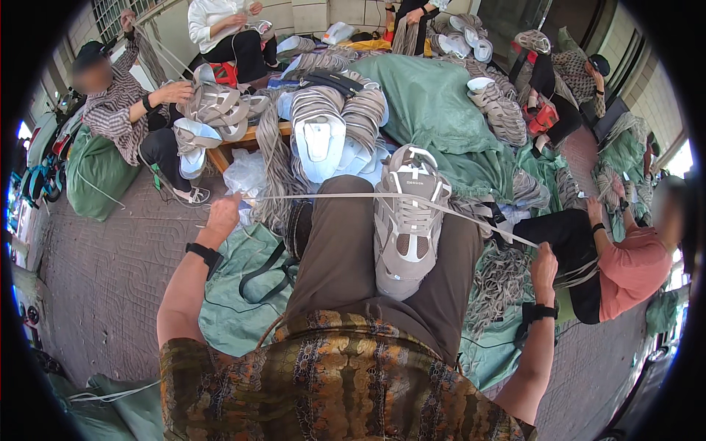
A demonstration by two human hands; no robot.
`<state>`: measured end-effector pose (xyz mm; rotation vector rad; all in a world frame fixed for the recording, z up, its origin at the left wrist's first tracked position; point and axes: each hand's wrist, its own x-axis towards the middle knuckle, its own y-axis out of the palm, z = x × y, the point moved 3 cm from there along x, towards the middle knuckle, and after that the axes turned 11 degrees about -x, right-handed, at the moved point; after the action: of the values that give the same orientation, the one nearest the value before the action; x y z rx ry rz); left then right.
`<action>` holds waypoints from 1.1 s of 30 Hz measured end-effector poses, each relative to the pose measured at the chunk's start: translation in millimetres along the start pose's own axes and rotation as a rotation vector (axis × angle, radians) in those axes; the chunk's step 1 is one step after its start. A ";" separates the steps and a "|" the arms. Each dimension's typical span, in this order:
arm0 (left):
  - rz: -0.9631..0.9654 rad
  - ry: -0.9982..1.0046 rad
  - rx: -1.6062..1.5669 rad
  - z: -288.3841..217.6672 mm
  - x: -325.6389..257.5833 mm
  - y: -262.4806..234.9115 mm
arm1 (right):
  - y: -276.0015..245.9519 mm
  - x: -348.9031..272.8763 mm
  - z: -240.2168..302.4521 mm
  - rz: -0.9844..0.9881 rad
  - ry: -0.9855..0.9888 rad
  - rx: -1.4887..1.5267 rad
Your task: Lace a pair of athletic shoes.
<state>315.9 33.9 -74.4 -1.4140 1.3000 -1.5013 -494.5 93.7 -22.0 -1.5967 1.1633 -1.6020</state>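
While the left hand (224,214) and right hand (544,266) grip a taut lace (316,196) well apart, the shoe (412,220) lies between them on the thighs (338,257), toe toward the torso (346,375), nearer the right.

Wearer's hands (223,214) (544,272): two. Wearer's wristbands (206,257) (541,312): two. Lace (346,195) between hands: one. Lap shoe (409,220): one. Co-workers (114,123) (207,26) (418,15) (573,79) (632,261): at least five. Caps (91,54) (599,65): two.

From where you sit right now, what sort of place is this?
Probably an informal outdoor shoe workshop: stacked grey shoes, a heap of loose laces and patterned paving all show, with several people seated around.
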 end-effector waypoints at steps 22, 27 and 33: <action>-0.152 0.220 -0.454 -94.4 24.4 -6.4 | 51.3 -71.6 -44.9 0.084 0.317 0.088; -0.175 0.106 -0.827 -177.5 59.4 -24.8 | 41.2 -40.3 17.4 0.082 0.301 0.568; -0.078 0.104 -1.250 -275.0 93.3 -27.0 | -15.4 6.4 162.3 0.085 0.018 0.828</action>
<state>36.0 8.9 3.7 -2.1008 2.4587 -0.7116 -333.6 66.9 -22.0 -0.9709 0.4418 -1.7162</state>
